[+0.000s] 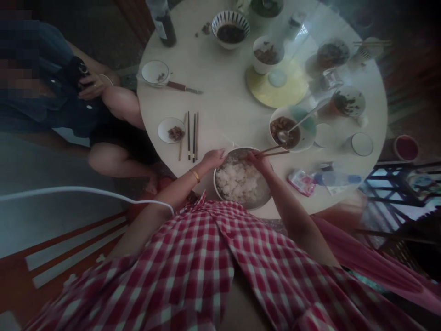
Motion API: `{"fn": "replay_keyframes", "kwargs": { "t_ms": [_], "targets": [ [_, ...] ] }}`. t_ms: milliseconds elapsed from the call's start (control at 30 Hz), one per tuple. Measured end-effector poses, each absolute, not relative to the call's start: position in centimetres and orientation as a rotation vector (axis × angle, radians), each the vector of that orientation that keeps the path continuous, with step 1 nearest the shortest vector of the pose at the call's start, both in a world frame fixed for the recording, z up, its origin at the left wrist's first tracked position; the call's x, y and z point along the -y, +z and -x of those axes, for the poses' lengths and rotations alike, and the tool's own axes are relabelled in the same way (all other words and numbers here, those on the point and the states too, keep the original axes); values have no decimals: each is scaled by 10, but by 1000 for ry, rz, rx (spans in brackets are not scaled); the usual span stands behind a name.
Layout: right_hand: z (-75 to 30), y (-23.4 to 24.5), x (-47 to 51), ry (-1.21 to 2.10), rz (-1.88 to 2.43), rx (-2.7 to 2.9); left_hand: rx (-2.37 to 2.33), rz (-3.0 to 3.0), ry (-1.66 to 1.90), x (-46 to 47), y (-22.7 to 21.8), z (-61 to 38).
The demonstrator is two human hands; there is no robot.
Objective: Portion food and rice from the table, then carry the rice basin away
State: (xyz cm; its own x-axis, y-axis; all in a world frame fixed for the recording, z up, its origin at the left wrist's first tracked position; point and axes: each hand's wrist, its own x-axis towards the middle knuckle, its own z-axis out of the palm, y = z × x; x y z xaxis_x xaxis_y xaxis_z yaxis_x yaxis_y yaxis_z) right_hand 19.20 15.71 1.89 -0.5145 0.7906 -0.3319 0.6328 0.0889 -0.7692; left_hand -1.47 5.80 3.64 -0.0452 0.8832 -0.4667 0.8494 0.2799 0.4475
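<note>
Rice is being held in a metal pot at the near edge of the table. The pot's rim is being gripped by the left hand, while chopsticks are being clasped by the right hand, apart from it, over the far rim and are being pointed toward a soup bowl.
</note>
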Motion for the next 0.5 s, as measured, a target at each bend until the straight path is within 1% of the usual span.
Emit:
{"fn": "replay_keyframes", "kwargs": {
  "t_ms": [133,233,300,400,500],
  "targets": [
    [-195,23,-158,1349,1371,2265,-1905,-1504,14,-58,40,11],
    [-198,27,-159,1260,1426,2285,-1884,-1489,-1,-56,44,6],
    [-201,22,-159,1267,1407,2291,-1840,-1529,7,-57,43,6],
    [-206,15,-156,1220,1460,2444,-1849,-1561,-2,-58,41,8],
    [-205,22,-147,1214,1348,2548,-1861,-1556,-4,-49,44,11]
  ]
}}
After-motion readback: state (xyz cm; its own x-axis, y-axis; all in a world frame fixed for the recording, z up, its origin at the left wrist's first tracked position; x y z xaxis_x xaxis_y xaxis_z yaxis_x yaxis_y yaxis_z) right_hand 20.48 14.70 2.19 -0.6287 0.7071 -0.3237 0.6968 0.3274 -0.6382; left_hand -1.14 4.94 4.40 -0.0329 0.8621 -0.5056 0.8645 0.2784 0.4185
